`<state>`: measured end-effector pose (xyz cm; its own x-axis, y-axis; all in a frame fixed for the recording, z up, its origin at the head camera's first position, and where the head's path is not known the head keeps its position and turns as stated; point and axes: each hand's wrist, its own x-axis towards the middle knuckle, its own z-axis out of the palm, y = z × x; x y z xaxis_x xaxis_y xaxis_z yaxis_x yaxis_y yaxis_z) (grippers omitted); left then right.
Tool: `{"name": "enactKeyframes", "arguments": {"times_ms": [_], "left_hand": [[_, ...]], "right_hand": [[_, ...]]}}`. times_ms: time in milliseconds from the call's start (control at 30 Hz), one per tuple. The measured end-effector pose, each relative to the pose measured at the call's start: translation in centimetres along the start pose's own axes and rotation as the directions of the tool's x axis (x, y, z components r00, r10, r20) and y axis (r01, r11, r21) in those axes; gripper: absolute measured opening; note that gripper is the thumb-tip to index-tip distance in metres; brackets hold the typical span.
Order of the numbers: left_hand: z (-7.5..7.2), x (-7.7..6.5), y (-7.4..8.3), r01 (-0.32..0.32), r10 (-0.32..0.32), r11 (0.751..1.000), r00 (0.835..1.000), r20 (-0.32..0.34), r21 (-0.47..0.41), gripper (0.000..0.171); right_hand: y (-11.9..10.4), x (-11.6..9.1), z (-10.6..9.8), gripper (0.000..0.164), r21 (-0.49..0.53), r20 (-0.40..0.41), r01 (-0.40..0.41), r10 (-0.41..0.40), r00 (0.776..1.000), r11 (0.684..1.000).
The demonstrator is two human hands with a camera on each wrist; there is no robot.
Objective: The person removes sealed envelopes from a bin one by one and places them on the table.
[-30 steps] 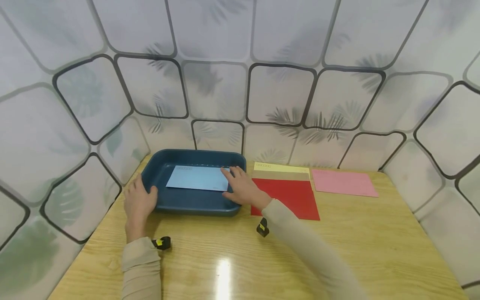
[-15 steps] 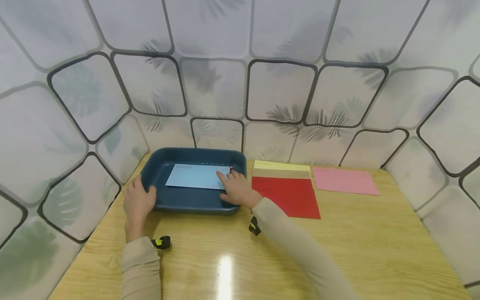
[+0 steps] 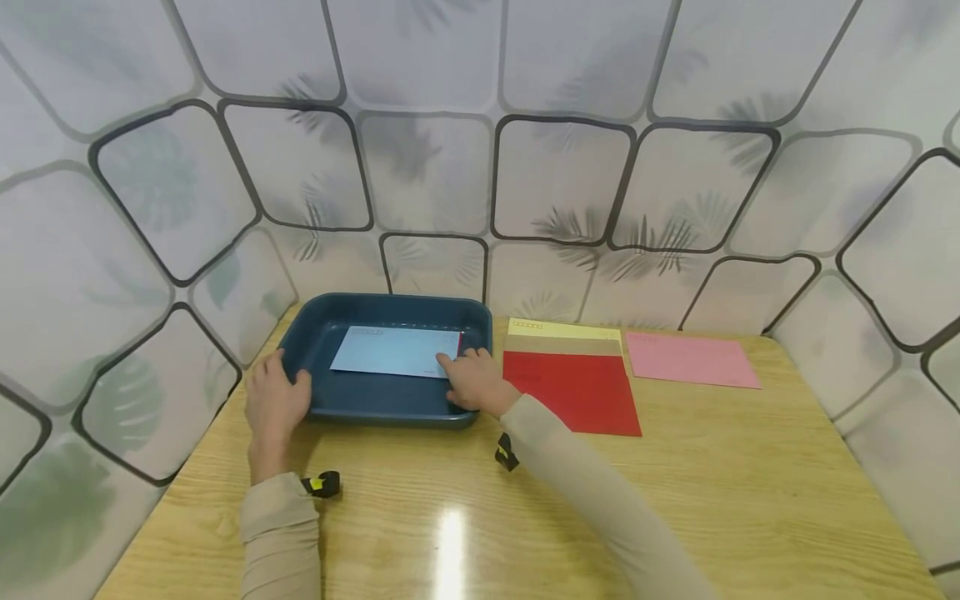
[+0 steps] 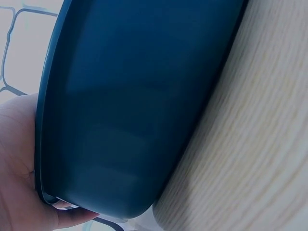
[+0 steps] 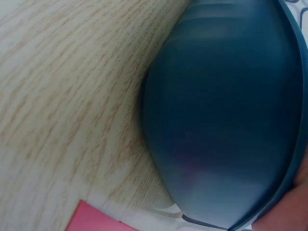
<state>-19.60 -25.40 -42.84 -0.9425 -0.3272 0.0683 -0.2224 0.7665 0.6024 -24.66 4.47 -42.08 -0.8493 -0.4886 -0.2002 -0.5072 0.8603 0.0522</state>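
Gripping the left end of a glossy, round-cornered tray (image 3: 375, 398), the left hand (image 3: 276, 402) curls over its rim. Inside lies a light-blue rectangular envelope (image 3: 393, 351). The right hand (image 3: 476, 382) bends over the right end, its grip hard to tell. Beyond, a red sheet (image 3: 573, 392), yellow sheet (image 3: 562, 330) and pink sheet (image 3: 693, 359) lie flat on the wood-grained worktop (image 3: 705, 467).

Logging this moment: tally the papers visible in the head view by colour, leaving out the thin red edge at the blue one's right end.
Blue paper: 1, in the tray
Yellow paper: 1
Tan paper: 1
Red paper: 1
Pink paper: 1
Total: 5
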Motion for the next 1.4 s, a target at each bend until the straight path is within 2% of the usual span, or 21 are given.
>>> {"name": "enactKeyframes", "arguments": {"times_ms": [367,733,1400], "left_hand": [[0.0,-0.08,0.07,-0.003,0.003,1.0,1.0,-0.011,-0.007,0.059],[0.09,-0.12,0.12,-0.001,0.001,1.0,1.0,-0.026,0.006,0.056],[0.22,-0.19,0.29,0.015,-0.014,1.0,0.999,-0.028,0.008,0.055]], "right_hand": [[-0.1,-0.01,0.19,0.05,-0.065,-0.017,0.024,-0.025,1.0,0.998],[-0.17,-0.25,0.16,0.036,-0.093,-0.073,0.048,-0.055,0.996,0.995],[-0.15,-0.18,0.42,0.031,-0.078,-0.092,0.043,-0.05,0.995,0.996]]}}
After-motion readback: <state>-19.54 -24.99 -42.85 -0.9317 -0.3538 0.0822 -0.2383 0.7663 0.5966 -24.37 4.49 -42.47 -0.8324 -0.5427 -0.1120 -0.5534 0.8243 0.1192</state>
